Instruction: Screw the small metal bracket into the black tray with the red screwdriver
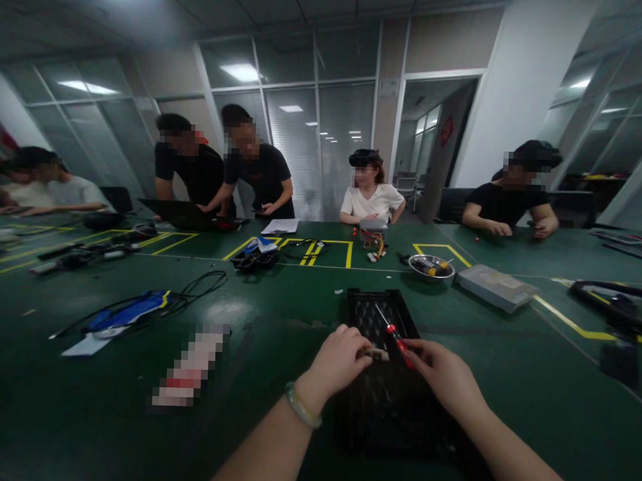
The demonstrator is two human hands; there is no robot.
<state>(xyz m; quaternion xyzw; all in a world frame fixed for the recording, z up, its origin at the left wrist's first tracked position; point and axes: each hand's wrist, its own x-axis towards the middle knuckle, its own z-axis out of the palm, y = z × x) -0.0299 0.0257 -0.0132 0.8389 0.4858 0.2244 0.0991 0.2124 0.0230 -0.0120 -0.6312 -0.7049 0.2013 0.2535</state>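
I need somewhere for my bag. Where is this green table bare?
Green table lies bare right of the black tray, up to the grey box and yellow line, and between tray and blue cable bundle. Crowded: the far strip with cables and metal bowl, and the tray, where the left hand holds a small part, the right hand a screwdriver.

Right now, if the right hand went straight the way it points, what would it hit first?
Probably the small part pinched in the left hand. The right hand, gripping a red-handled screwdriver, points left at it above the black tray, though depth is unclear.
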